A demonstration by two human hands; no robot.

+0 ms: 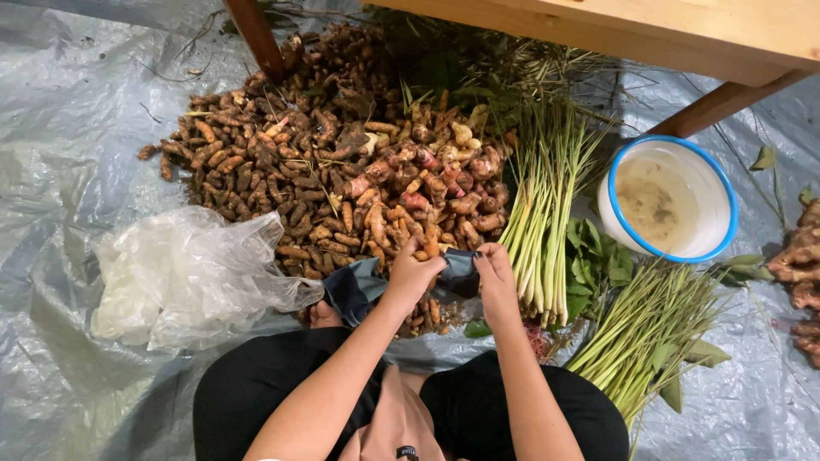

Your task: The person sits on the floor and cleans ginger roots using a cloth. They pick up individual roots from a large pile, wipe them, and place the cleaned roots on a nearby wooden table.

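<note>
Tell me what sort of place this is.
Probably a makeshift floor workspace for sorting fresh produce: a grey plastic sheet covers the ground, a heap of brown and orange roots lies on it, with bundles of green lemongrass stalks beside a wooden table.

Both forearms reach forward, left hand (413, 271) and right hand (493, 275) close together, fingers curled in pinching grips.

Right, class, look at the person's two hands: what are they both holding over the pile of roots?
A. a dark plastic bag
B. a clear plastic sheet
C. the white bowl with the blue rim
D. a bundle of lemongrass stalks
A: the left hand and the right hand each grip an edge of the dark plastic bag, at the near edge of the pile of roots.
</note>
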